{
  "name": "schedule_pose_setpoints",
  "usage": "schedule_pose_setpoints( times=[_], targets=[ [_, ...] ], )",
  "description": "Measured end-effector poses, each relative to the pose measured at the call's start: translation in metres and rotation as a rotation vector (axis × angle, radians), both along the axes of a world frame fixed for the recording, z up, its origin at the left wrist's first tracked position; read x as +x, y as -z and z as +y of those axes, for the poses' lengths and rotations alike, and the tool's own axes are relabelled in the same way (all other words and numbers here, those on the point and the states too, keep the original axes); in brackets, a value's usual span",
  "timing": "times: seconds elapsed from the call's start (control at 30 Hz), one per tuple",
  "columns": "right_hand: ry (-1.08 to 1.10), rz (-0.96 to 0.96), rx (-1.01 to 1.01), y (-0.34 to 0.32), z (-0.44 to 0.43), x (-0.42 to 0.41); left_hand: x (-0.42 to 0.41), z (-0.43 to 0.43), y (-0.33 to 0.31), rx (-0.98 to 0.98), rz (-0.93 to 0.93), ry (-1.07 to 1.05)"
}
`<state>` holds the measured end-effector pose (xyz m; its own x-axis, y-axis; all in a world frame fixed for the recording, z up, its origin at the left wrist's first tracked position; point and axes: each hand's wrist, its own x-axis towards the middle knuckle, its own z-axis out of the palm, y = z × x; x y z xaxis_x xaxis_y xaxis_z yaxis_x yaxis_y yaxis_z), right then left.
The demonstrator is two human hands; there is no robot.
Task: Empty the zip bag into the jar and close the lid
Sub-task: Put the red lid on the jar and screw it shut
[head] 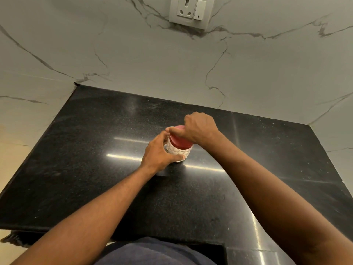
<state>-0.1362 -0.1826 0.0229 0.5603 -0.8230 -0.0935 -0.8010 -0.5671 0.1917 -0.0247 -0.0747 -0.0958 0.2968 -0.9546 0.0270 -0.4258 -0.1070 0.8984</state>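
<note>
A small clear jar [176, 151] with a bumpy wall and pale contents stands upright in the middle of the black counter [95, 169]. A red lid [179, 141] sits on its top. My left hand [158, 152] wraps round the jar's body from the left. My right hand [200, 129] comes from above and grips the red lid, fingers curled over its far edge and thumb along its near rim. No zip bag is in view.
A marble-patterned wall [172, 64] rises behind and on both sides of the counter, with a white socket and switch plate [188, 11] high up. The counter's front edge has a cut-out step at the lower right [225, 247].
</note>
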Motion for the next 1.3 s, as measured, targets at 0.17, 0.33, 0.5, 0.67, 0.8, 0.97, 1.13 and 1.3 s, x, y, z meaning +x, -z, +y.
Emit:
schedule_pose_setpoints(
  times=[0.17, 0.33, 0.5, 0.67, 0.8, 0.97, 1.13, 1.3],
  targets=[
    [-0.203, -0.061, 0.421, -0.013, -0.007, -0.012, 0.001, 0.000, 0.000, 0.005, -0.013, -0.014],
    [-0.304, -0.037, 0.370, -0.010, 0.003, -0.013, 0.001, 0.000, 0.000, 0.007, -0.023, -0.009],
    [-0.066, 0.004, 0.032, 0.001, 0.011, 0.001, 0.001, -0.001, 0.002, 0.013, -0.003, -0.011],
    [-0.211, -0.009, 0.229, 0.003, 0.003, -0.009, 0.002, 0.000, -0.001, 0.012, -0.016, 0.002],
    [-0.361, 0.001, 0.303, -0.002, 0.000, -0.018, 0.002, 0.002, -0.004, 0.015, -0.026, -0.009],
    [-0.094, -0.164, 0.022, 0.010, 0.007, -0.012, 0.002, 0.001, -0.004, 0.021, -0.059, -0.017],
    [-0.142, -0.139, 0.010, 0.016, 0.005, -0.021, 0.004, 0.002, -0.008, 0.035, -0.080, -0.023],
    [-0.340, -0.100, 0.375, 0.008, 0.006, -0.026, 0.003, 0.004, -0.008, 0.036, -0.075, -0.013]
  ],
)
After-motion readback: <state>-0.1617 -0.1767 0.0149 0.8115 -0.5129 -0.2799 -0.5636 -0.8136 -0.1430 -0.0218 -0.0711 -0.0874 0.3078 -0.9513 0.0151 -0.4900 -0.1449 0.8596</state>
